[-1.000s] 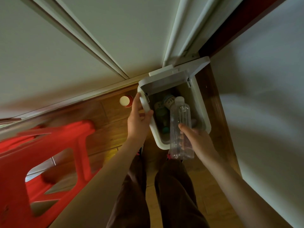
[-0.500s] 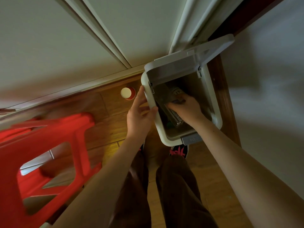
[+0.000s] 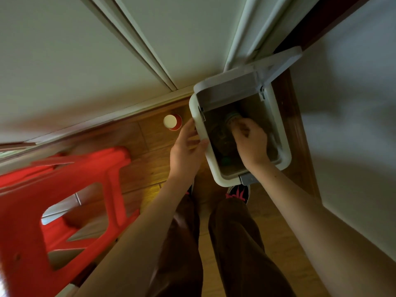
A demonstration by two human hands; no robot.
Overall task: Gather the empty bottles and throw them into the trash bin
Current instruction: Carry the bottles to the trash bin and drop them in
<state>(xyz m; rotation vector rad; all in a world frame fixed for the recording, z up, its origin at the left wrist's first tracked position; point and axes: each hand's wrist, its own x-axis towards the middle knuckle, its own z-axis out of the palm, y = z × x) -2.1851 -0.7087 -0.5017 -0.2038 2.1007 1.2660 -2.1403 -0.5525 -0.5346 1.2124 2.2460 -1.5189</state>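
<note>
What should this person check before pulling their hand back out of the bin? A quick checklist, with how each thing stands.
1. Lid up, clear of the arm: ok.
2. Left hand steadying the trash bin at its rim: ok.
3. Right hand has let go of the bottle: cannot tell, the picture is blurred.
4. Bottles lie below the rim: ok.
5. Room for more: cannot tell, the inside is dark.
6. Red cup beside the bin, clear of the hands: ok.
</note>
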